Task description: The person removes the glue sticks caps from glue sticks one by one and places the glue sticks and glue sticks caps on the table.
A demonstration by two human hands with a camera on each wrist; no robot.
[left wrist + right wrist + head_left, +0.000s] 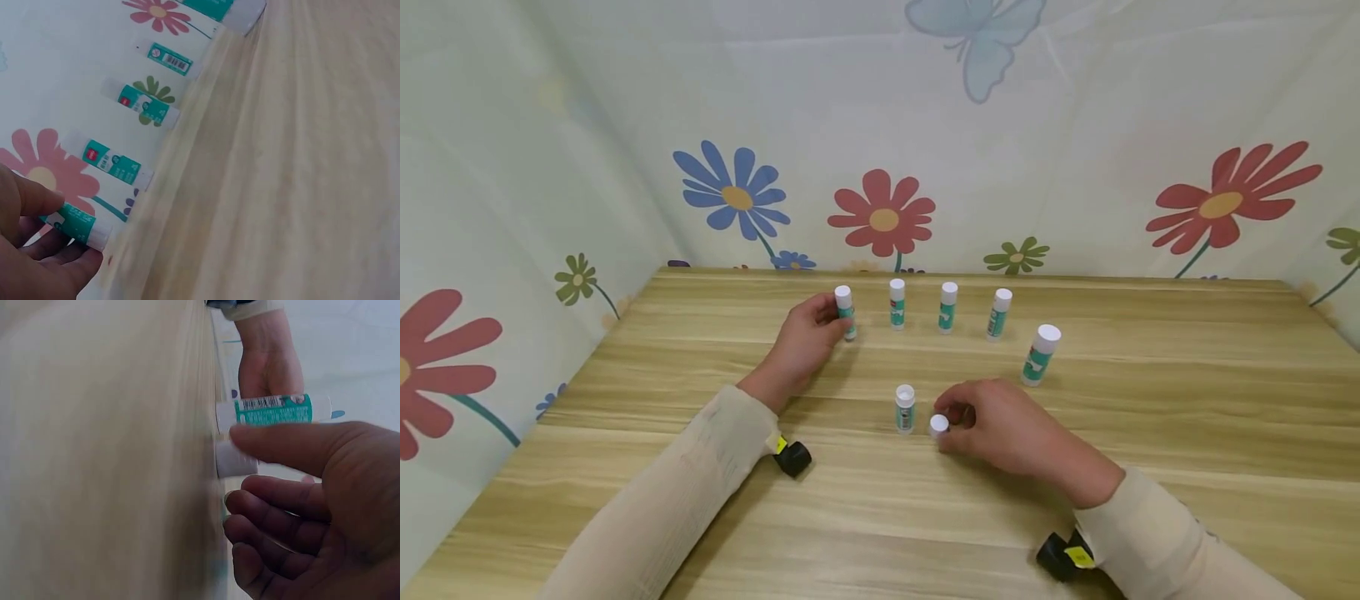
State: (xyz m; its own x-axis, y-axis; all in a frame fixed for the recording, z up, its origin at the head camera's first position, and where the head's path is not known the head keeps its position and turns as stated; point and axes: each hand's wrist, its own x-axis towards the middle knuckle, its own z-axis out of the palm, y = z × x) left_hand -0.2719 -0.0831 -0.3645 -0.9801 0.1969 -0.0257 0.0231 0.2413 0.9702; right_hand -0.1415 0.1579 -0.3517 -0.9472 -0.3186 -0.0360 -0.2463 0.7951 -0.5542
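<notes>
At the left end of a row of glue sticks, my left hand (808,337) pinches an upright glue stick (845,310) with a white cap and a green label. In the left wrist view, the thumb and fingers stand on either side of this glue stick (76,224). My right hand (1000,425) is around a small white cap (938,426) that stands on the table. The right wrist view has the thumb and loosely bent fingers spread to both sides of the cap (235,460), not closed on it. Just left of it stands an uncapped glue stick (905,410).
Behind, several capped glue sticks stand upright in a curved row: one beside the left hand (897,305), then another (947,308), another (998,315), and a thicker one (1041,356) beyond the right hand. A flower-print cloth (1075,167) hangs behind the wooden table (880,517).
</notes>
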